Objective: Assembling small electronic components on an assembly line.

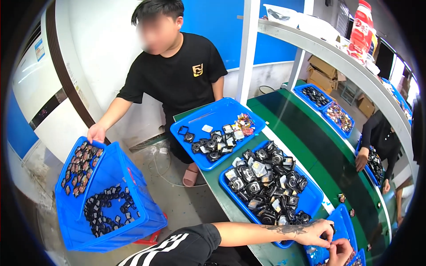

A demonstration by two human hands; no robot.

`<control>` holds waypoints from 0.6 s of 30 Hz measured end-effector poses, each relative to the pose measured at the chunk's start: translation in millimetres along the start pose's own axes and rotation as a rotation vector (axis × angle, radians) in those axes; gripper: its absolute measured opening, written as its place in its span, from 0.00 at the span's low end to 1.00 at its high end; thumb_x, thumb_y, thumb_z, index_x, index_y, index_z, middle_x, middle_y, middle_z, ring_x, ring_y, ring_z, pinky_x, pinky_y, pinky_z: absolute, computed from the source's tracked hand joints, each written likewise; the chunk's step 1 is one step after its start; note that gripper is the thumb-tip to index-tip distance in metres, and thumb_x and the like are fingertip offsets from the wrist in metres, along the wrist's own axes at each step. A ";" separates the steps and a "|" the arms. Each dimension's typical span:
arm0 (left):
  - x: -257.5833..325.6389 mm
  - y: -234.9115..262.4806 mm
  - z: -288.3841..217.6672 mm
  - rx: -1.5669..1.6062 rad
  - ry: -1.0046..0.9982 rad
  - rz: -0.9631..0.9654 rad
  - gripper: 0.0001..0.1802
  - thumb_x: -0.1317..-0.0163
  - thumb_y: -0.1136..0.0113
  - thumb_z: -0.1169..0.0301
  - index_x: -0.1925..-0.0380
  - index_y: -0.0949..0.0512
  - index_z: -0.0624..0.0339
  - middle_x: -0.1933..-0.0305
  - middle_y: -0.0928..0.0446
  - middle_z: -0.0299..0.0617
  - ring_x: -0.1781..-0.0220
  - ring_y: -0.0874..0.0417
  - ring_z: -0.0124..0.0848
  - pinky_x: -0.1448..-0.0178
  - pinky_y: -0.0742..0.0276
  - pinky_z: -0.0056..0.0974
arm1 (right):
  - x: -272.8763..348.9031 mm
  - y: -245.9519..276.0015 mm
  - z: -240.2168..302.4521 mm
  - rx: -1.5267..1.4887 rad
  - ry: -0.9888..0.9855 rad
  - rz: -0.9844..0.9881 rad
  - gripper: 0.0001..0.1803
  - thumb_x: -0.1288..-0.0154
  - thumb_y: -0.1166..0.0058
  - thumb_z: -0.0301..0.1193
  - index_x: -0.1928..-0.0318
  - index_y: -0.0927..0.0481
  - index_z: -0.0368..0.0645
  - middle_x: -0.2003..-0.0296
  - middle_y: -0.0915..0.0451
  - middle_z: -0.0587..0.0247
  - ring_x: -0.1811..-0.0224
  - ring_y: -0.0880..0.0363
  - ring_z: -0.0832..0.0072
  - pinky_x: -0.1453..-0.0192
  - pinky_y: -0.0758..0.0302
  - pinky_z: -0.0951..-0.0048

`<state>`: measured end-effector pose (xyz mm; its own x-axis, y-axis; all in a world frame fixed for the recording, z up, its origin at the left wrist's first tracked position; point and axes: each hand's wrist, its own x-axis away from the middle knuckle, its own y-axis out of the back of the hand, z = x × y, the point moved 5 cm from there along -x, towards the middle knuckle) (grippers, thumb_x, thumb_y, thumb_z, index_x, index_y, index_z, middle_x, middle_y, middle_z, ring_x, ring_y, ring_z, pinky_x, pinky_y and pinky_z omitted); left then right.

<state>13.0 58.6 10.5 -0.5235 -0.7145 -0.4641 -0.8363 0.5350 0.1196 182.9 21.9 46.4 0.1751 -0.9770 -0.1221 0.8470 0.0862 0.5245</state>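
Blue plastic trays line the green workbench [284,115]. At the bottom right, the person's left hand [317,232] and right hand [339,251] meet over a small blue tray [341,221] at the bench edge. The fingers of both hands are drawn together around something tiny between them; it is too small to identify, and I cannot tell how firmly either hand grips it.

Just left of the hands sits a large tray [313,199] heaped with small black and silver parts [266,181]. Beyond it, a second tray [213,117] holds fewer of the same parts plus a small cluster of colourful wrapped pieces [244,120].

A co-worker in a black shirt [182,75] stands past the bench, one hand [96,132] tilting a deep blue bin [128,195] with dark parts stuck to its inner walls.

On the overhead shelf [337,57] at the upper right stands a tall red and white bottle [361,26]. Brown cardboard boxes [323,73] sit stacked beneath it. On the white cabinet [35,84] at the far left is a small rectangular blue and white label [39,48].
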 end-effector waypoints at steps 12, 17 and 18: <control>6.9 1.8 -11.9 0.027 0.058 -0.175 0.07 0.42 0.34 0.69 0.69 0.20 0.60 0.56 0.27 0.43 0.55 0.21 0.36 0.50 0.25 0.37 | -6.3 -10.0 1.1 -0.240 0.034 -0.123 0.10 0.30 0.47 0.30 0.69 0.27 0.39 0.73 0.28 0.69 0.73 0.28 0.84 0.71 0.27 0.81; 6.8 12.9 -13.4 -0.125 0.025 -0.191 0.07 0.45 0.31 0.72 0.66 0.17 0.58 0.56 0.24 0.44 0.55 0.20 0.36 0.50 0.23 0.37 | -18.3 -20.3 7.6 -0.269 -0.078 0.105 0.10 0.29 0.50 0.30 0.67 0.24 0.37 0.75 0.26 0.70 0.72 0.29 0.83 0.67 0.29 0.76; 5.5 14.7 -14.2 -0.122 0.038 -0.181 0.07 0.46 0.31 0.74 0.66 0.16 0.59 0.58 0.24 0.44 0.56 0.20 0.35 0.50 0.23 0.37 | -21.2 -25.7 7.4 -0.336 -0.079 0.162 0.11 0.28 0.52 0.31 0.66 0.24 0.37 0.75 0.27 0.70 0.72 0.30 0.83 0.67 0.29 0.76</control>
<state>-4.5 56.1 22.1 -0.3666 -0.8116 -0.4549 -0.9296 0.3393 0.1438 153.8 38.9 41.7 0.2919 -0.9564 0.0117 0.9313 0.2870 0.2244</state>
